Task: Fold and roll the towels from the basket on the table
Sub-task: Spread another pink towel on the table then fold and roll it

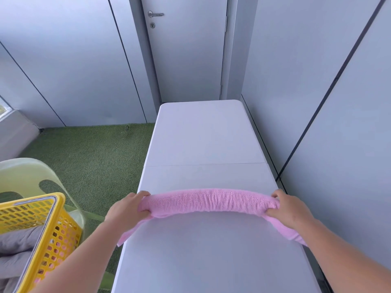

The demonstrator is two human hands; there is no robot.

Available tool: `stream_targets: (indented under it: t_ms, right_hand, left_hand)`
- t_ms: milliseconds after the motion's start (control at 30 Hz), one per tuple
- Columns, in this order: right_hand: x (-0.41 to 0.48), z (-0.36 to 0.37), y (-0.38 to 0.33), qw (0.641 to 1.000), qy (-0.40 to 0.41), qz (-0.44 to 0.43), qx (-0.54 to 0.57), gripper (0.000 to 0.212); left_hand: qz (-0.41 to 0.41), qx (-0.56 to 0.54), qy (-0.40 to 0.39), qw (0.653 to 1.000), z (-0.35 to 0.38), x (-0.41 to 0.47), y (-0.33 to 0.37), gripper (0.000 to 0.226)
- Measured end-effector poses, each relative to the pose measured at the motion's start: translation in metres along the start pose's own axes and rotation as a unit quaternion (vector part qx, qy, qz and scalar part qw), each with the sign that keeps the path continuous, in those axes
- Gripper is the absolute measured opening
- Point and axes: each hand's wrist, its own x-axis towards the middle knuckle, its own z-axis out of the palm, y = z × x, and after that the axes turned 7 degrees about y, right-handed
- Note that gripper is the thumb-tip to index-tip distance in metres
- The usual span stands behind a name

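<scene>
Pink terry towel [208, 200] looks soft and floppy; left hand [127, 210] and right hand [289, 209] pinch its rolled ends on the table [203, 134]; best gripped there.

Your towel [208, 200] reads plain pink all over, with a fine looped weave. Table [203, 134]: flat white. The basket [61, 227] is bright yellow, its wall a grid of small holes, with grey cloth [17, 242] inside. Floor [95, 161] is mottled green turf. Walls [63, 60] are pale blue-grey, crossed by thin dark lines. Door [190, 60] is the same grey, its handle [155, 14] silver. Chair [27, 172]: see-through pale green.
</scene>
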Motion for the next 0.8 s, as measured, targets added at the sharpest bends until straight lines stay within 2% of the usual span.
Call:
stream_targets:
  t_ms: [167, 267, 400, 500, 600, 700, 733, 800]
  right_hand:
    - [-0.028, 0.037, 0.002, 1.0, -0.004, -0.001, -0.005, 0.038]
    - [-0.05, 0.061, -0.006, 0.999, 0.028, 0.013, 0.009, 0.034]
    - [-0.069, 0.079, -0.043, 0.999, 0.019, 0.027, 0.034, 0.03]
    - [-0.074, 0.092, -0.079, 0.998, 0.004, 0.034, 0.058, 0.036]
    - [-0.075, 0.098, -0.111, 0.993, -0.049, 0.052, 0.093, 0.063]
    - [-0.077, 0.085, -0.128, 0.979, -0.146, 0.063, 0.128, 0.127]
    - [-0.078, 0.08, -0.13, 0.98, -0.157, 0.055, 0.109, 0.144]
    - [-0.084, 0.075, -0.132, 0.992, -0.125, 0.018, 0.012, 0.155]
  left_hand:
    - [-0.056, -0.018, 0.007, 0.998, 0.044, -0.026, 0.019, 0.064]
    - [-0.094, -0.011, 0.02, 0.995, 0.066, -0.045, 0.035, 0.066]
    - [-0.095, -0.051, -0.03, 0.994, 0.079, -0.055, 0.074, 0.07]
    - [-0.081, -0.118, -0.063, 0.988, 0.081, -0.061, 0.117, 0.063]
    - [-0.054, -0.211, -0.084, 0.972, 0.078, -0.075, 0.16, 0.047]
    - [-0.072, -0.312, -0.117, 0.94, 0.072, -0.083, 0.177, 0.048]
    - [-0.096, -0.358, -0.133, 0.919, 0.07, -0.082, 0.176, 0.049]
    - [-0.124, -0.416, -0.187, 0.881, 0.062, -0.082, 0.177, 0.045]
